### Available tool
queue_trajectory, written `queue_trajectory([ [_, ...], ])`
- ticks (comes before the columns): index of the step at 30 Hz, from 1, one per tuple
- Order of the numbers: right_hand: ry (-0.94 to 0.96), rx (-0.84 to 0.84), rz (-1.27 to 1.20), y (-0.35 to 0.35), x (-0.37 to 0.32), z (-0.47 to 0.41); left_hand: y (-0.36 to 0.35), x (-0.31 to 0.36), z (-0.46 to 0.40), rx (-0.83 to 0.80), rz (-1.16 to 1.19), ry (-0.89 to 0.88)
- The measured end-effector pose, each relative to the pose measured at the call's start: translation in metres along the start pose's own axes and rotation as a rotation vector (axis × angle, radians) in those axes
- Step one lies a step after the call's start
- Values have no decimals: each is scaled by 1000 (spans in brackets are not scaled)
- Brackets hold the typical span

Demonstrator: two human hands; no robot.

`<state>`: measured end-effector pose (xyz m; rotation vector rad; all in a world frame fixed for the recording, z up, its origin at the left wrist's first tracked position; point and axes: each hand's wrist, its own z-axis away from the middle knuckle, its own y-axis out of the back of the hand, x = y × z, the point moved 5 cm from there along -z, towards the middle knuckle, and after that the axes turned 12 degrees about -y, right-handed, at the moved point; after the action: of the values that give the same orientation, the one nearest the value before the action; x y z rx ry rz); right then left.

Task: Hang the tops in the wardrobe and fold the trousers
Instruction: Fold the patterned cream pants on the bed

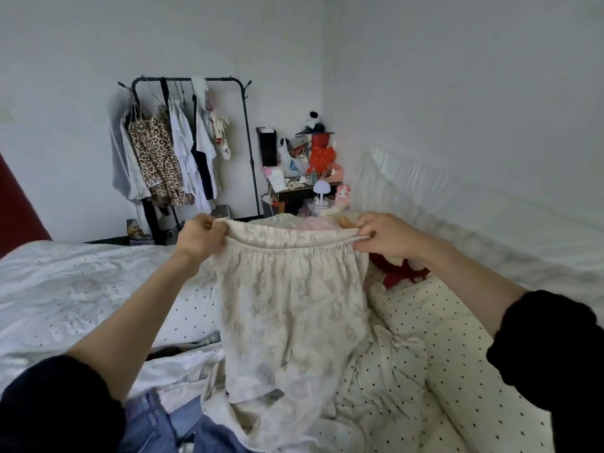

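The person holds one pair of cream lace trousers with a gathered elastic waistband (pixel 291 308) up in front of them, above the bed (pixel 81 289). The left hand (pixel 199 238) grips the left end of the waistband, its fingers curled tightly round the fabric. The right hand (pixel 382 237) pinches the right end, fingers (pixel 362 245) closed on the gathered edge. The waistband is stretched between the two hands, and the trousers hang down from it, their lower part crumpled on the bedding.

Both forearms are bare, with two black sleeves pushed up near the elbows. The bed is covered with a white sheet printed with small dark dots. One cream quilt with black polka dots (pixel 457 354) lies bunched at the right. One piece of blue denim clothing (pixel 163 423) lies at the lower left edge, just beside the trouser hems.

Against the far wall stands one black metal clothes rail (pixel 192 80) with several tops on hangers, among them one leopard-print top (pixel 157 158) and a few white ones; the exact count cannot be told. To the right of the rail, one small cluttered dark table (pixel 304 191) carries red boxes, bags and one small white mushroom-shaped lamp (pixel 321 188).
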<state>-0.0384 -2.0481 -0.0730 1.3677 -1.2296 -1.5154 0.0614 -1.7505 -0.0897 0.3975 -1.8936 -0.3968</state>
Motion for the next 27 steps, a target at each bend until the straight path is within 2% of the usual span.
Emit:
queue_trajectory([
  [2, -10, -76, -81, 4, -3, 2, 4, -6, -4, -9, 154, 47],
  [5, -27, -71, -116, 17, -10, 0, 4, 1, -4, -174, 131, -83],
  [7, -53, -24, -272, 29, -11, -6, 5, 6, -5, -226, 188, -152],
  [10, -93, 73, -570, 52, -10, -15, 10, 12, -8, -243, 427, -109],
  [14, -136, 24, -798, 82, -12, -26, 24, 45, -28, -293, 520, -197],
  [16, -136, 7, -815, 102, -16, -31, 31, 68, -40, -321, 447, -273],
  [22, -106, 102, -691, 159, -32, -38, 41, 121, -57, -487, -45, -497],
  [24, -80, 126, -734, 179, -34, -37, 44, 135, -67, -400, -189, -592],
  [27, -39, 176, -896, 212, -43, -31, 60, 167, -79, -191, -123, -626],
])
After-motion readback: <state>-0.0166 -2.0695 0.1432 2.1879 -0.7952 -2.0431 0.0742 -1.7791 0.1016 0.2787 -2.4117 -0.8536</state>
